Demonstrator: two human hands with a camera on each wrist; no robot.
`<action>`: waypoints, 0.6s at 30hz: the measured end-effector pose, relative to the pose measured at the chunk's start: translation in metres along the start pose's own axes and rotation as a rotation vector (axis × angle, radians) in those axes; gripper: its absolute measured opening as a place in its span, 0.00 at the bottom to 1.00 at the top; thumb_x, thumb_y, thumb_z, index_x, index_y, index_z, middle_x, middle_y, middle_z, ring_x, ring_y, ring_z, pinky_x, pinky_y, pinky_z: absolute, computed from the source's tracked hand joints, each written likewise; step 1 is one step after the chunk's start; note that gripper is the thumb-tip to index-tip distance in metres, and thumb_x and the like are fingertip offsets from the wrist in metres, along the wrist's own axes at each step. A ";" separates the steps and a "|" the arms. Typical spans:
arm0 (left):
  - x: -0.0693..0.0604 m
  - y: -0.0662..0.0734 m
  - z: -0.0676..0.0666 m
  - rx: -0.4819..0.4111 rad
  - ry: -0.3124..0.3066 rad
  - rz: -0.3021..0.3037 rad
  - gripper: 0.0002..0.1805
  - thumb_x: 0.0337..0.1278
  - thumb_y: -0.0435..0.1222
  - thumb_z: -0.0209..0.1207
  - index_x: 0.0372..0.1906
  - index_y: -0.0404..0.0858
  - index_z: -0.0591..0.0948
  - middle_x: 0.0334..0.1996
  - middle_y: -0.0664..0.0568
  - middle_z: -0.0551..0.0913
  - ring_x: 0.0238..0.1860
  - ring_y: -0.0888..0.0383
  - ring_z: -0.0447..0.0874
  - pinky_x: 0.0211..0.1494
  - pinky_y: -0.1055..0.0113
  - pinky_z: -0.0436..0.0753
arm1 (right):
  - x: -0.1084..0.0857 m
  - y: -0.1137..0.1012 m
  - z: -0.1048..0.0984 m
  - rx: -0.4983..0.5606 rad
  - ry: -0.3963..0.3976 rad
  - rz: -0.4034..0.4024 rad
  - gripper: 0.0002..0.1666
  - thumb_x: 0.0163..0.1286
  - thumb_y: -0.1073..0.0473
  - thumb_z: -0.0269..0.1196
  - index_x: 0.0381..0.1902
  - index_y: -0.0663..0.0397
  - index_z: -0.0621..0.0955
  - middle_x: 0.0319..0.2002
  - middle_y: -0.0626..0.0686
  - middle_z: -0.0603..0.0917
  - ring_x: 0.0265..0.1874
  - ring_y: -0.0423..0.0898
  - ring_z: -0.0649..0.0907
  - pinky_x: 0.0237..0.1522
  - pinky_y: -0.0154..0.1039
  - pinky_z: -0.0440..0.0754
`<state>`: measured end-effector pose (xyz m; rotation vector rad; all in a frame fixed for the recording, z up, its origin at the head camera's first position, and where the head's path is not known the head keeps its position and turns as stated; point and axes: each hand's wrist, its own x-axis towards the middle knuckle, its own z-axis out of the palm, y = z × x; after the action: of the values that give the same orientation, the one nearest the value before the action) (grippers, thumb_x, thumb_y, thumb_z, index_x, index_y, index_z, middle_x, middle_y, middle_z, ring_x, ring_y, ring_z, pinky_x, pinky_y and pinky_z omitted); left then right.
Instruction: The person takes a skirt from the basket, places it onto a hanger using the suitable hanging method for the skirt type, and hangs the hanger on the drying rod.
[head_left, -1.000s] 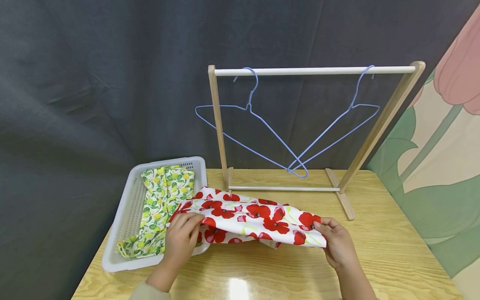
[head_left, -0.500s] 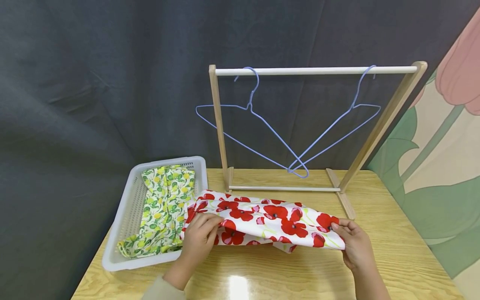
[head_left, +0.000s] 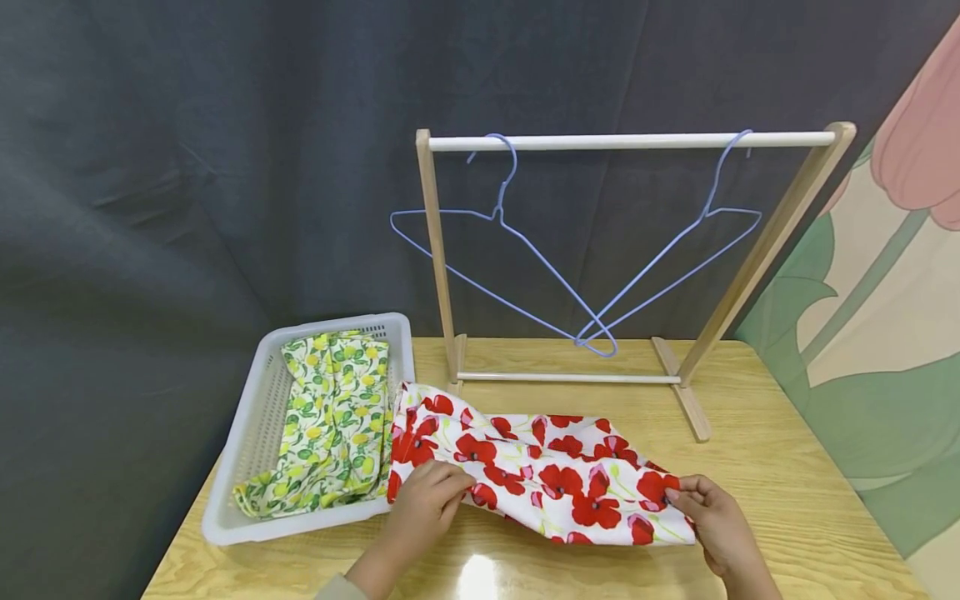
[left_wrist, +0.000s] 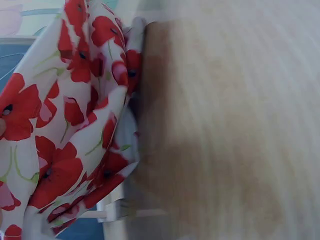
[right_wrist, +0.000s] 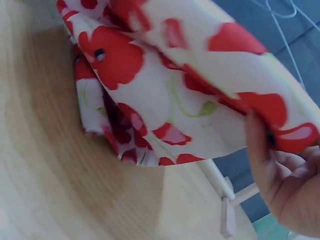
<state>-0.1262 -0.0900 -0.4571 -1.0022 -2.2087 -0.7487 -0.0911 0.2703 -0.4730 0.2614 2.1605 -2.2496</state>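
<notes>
A white cloth with a red poppy print [head_left: 558, 483] stretches between my two hands over the table; whether it is a garment I cannot tell. Near its front left edge my left hand [head_left: 427, 504] pinches it. My right hand [head_left: 720, 525] pinches the right-hand corner, with the thumb on top. In the right wrist view the cloth [right_wrist: 117, 60] hangs in loose folds from the fingers [right_wrist: 262, 150]. The left wrist view shows the cloth [left_wrist: 62, 115] gathered in folds, its lower part close to the tabletop.
A pale plastic basket [head_left: 258, 417] on the left holds a folded lemon-print cloth [head_left: 337, 417]. Behind stands a wooden rack [head_left: 438, 250] with a white rail [head_left: 615, 142], from which two blue hangers [head_left: 540, 254] hang, overlapping at their lower corners. The wooden table [head_left: 795, 467] extends to the right.
Both hands have moved right with the poppy cloth, drawing it off the basket's front right corner. Its far edge has dropped and spread toward the rack, and its front edge has come lower.
</notes>
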 end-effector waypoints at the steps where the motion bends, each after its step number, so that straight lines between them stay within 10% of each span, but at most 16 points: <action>1: -0.002 0.001 0.002 0.009 -0.011 0.005 0.11 0.35 0.27 0.60 0.29 0.43 0.80 0.28 0.59 0.77 0.31 0.63 0.73 0.37 0.72 0.72 | -0.001 0.000 0.000 -0.032 -0.016 0.030 0.03 0.60 0.69 0.53 0.29 0.58 0.71 0.21 0.47 0.78 0.19 0.39 0.77 0.19 0.32 0.76; 10: -0.021 0.013 0.018 0.044 -0.086 0.024 0.08 0.36 0.29 0.57 0.26 0.45 0.79 0.25 0.61 0.75 0.30 0.64 0.72 0.35 0.72 0.69 | -0.010 0.004 0.000 -0.286 -0.270 0.237 0.09 0.57 0.69 0.54 0.24 0.61 0.63 0.21 0.46 0.70 0.22 0.40 0.74 0.23 0.37 0.76; 18: -0.040 0.015 0.027 0.014 -0.117 -0.049 0.09 0.36 0.28 0.59 0.24 0.46 0.79 0.24 0.62 0.73 0.28 0.66 0.70 0.32 0.73 0.68 | -0.008 0.027 -0.003 -0.360 -0.258 0.232 0.10 0.54 0.71 0.54 0.22 0.65 0.62 0.22 0.49 0.71 0.22 0.44 0.76 0.23 0.39 0.77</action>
<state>-0.0998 -0.0815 -0.4998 -1.0115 -2.3427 -0.7112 -0.0790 0.2713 -0.4990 0.1888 2.2085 -1.6390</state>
